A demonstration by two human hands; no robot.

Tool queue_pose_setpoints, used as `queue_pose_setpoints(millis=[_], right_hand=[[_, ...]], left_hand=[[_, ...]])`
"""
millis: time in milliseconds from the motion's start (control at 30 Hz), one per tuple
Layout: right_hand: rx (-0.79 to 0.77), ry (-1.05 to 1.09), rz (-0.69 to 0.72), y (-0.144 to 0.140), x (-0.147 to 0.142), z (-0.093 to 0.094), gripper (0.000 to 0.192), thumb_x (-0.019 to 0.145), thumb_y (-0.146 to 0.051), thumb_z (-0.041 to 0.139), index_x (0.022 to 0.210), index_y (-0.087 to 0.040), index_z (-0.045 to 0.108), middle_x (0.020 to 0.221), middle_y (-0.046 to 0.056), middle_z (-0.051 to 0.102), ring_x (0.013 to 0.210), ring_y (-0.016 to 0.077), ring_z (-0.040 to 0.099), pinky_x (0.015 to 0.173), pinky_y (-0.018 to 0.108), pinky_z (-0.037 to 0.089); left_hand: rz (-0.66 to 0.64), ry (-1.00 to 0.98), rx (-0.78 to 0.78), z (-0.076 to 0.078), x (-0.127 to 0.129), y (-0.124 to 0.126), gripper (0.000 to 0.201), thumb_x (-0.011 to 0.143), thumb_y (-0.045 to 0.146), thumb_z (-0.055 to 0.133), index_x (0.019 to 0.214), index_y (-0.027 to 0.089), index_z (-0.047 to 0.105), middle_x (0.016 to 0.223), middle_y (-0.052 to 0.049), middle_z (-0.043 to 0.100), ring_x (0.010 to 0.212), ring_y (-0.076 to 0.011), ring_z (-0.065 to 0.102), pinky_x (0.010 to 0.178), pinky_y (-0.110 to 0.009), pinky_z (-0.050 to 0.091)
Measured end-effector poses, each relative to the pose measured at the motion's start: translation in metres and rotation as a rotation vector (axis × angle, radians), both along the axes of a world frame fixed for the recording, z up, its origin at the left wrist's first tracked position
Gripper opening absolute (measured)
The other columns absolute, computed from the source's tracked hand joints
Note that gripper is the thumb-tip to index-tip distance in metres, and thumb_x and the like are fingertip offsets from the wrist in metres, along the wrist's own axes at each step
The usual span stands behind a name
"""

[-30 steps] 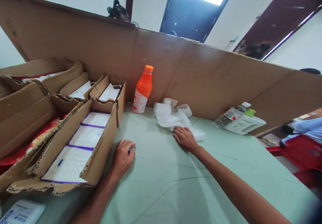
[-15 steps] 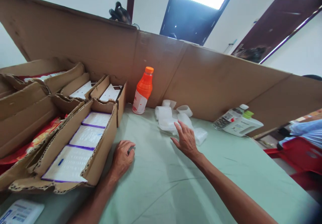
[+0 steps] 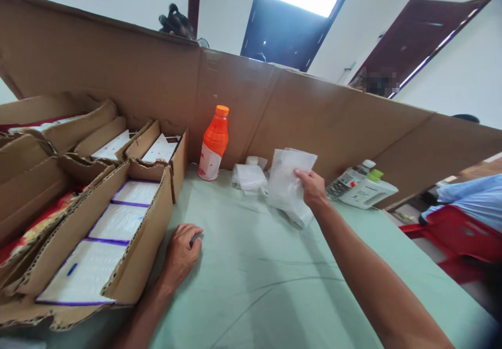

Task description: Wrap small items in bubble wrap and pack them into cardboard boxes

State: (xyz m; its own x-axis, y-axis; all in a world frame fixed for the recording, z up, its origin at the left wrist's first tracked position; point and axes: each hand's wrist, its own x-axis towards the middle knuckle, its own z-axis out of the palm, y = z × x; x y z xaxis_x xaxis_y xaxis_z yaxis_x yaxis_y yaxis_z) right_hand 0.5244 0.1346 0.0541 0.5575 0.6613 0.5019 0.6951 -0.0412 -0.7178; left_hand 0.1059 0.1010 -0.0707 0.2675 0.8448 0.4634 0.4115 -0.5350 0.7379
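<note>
My right hand (image 3: pixel 314 186) pinches a translucent white bubble-wrap sheet (image 3: pixel 289 173) by its right edge, thumb in front, and holds it upright above the table. Behind and below it, more bubble wrap (image 3: pixel 249 176) lies folded in a small heap. My left hand (image 3: pixel 183 250) rests on the green tabletop with its fingers curled. Something small and dark shows between its thumb and forefinger, too little to name. Just left of that hand stands a long cardboard box (image 3: pixel 151 234) holding white packs with purple edges (image 3: pixel 117 221).
An orange bottle (image 3: pixel 214 142) stands against the cardboard partition (image 3: pixel 333 119). To the right are a clear bottle (image 3: pixel 347 181) and a white jug (image 3: pixel 368 194). More cardboard trays (image 3: pixel 160 147) fill the left side. Beyond the table's right edge is a red chair (image 3: pixel 458 234) beside a person in blue.
My right hand has closed on a bubble-wrap sheet and lifted it from the heap. My left hand stays on the table, still curled. The view has shifted slightly.
</note>
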Motion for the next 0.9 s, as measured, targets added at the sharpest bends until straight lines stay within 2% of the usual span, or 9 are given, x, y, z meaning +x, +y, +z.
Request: queue_pose_setpoints(millis=[100, 233, 300, 400, 500, 567, 700, 800, 900], right_hand=[[0.023, -0.009, -0.141, -0.001, 0.023, 0.006, 0.045, 0.076, -0.057, 0.062, 0.091, -0.015, 0.066, 0.074, 0.006, 0.067, 0.068, 0.0225, 0.062, 0.063, 0.036, 0.051], [0.042, -0.122, -0.273, -0.016, 0.027, -0.002, 0.042, 0.081, -0.045, 0.055, 0.109, -0.014, 0.063, 0.108, 0.018, 0.067, 0.104, 0.0323, 0.06, 0.09, 0.051, 0.046], [0.019, -0.217, -0.241, -0.026, 0.013, -0.014, 0.042, 0.082, -0.04, 0.053, 0.114, -0.015, 0.062, 0.127, 0.02, 0.061, 0.12, 0.0342, 0.053, 0.103, 0.055, 0.038], [-0.088, -0.401, -0.044, -0.036, -0.019, -0.039, 0.038, 0.078, -0.036, 0.061, 0.113, -0.021, 0.067, 0.14, 0.012, 0.058, 0.131, 0.0316, 0.048, 0.111, 0.049, 0.032], [-0.208, -0.55, 0.126, -0.031, -0.038, -0.061, 0.035, 0.08, -0.038, 0.064, 0.11, -0.023, 0.071, 0.139, 0.01, 0.061, 0.128, 0.0304, 0.052, 0.109, 0.043, 0.036], [-0.245, -0.583, 0.122, -0.024, -0.032, -0.066, 0.034, 0.086, -0.041, 0.057, 0.107, -0.02, 0.073, 0.13, 0.014, 0.066, 0.12, 0.0314, 0.058, 0.103, 0.043, 0.042], [-0.255, -0.606, 0.032, -0.021, 0.0, -0.054, 0.045, 0.094, -0.044, 0.039, 0.1, -0.015, 0.073, 0.108, 0.019, 0.073, 0.105, 0.0318, 0.066, 0.093, 0.047, 0.049], [-0.225, -0.631, 0.008, -0.043, 0.003, -0.041, 0.048, 0.096, -0.046, 0.037, 0.106, -0.013, 0.071, 0.117, 0.02, 0.071, 0.116, 0.0335, 0.062, 0.099, 0.051, 0.045], [-0.186, -0.676, 0.057, -0.084, -0.026, -0.047, 0.044, 0.097, -0.045, 0.041, 0.115, -0.016, 0.068, 0.13, 0.017, 0.066, 0.129, 0.0328, 0.055, 0.107, 0.052, 0.039]], left_hand=[[0.001, -0.006, 0.003, 0.001, 0.0, 0.0, 0.026, 0.081, 0.017, 0.048, 0.09, 0.018, 0.072, 0.094, -0.008, 0.075, 0.096, -0.025, 0.066, 0.086, -0.04, 0.054], [0.0, -0.006, 0.005, 0.001, 0.001, 0.0, 0.025, 0.081, 0.017, 0.048, 0.089, 0.02, 0.072, 0.094, -0.007, 0.075, 0.096, -0.0244, 0.066, 0.086, -0.039, 0.054], [-0.005, -0.006, 0.0, 0.001, 0.0, 0.0, 0.025, 0.081, 0.017, 0.049, 0.09, 0.02, 0.072, 0.094, -0.007, 0.075, 0.096, -0.0242, 0.066, 0.087, -0.039, 0.054], [-0.002, -0.006, -0.013, 0.0, -0.001, 0.0, 0.025, 0.081, 0.017, 0.049, 0.091, 0.019, 0.072, 0.094, -0.007, 0.075, 0.097, -0.0246, 0.065, 0.088, -0.04, 0.053], [-0.002, -0.009, -0.021, 0.001, -0.002, 0.0, 0.025, 0.081, 0.017, 0.049, 0.091, 0.019, 0.072, 0.095, -0.007, 0.075, 0.098, -0.0247, 0.065, 0.088, -0.04, 0.053], [-0.005, -0.013, -0.016, 0.001, -0.002, 0.0, 0.025, 0.081, 0.016, 0.049, 0.09, 0.02, 0.072, 0.095, -0.007, 0.075, 0.097, -0.0243, 0.065, 0.088, -0.039, 0.053], [-0.006, -0.021, -0.001, 0.001, -0.001, 0.0, 0.026, 0.081, 0.016, 0.049, 0.089, 0.02, 0.072, 0.094, -0.007, 0.075, 0.096, -0.0242, 0.066, 0.086, -0.039, 0.054], [-0.003, -0.017, -0.001, 0.002, 0.001, 0.0, 0.026, 0.081, 0.015, 0.049, 0.09, 0.019, 0.073, 0.094, -0.008, 0.074, 0.096, -0.0242, 0.066, 0.086, -0.039, 0.054], [0.001, 0.011, -0.004, 0.004, 0.001, 0.0, 0.027, 0.081, 0.013, 0.048, 0.09, 0.019, 0.072, 0.094, -0.007, 0.074, 0.096, -0.023, 0.065, 0.088, -0.039, 0.054]])
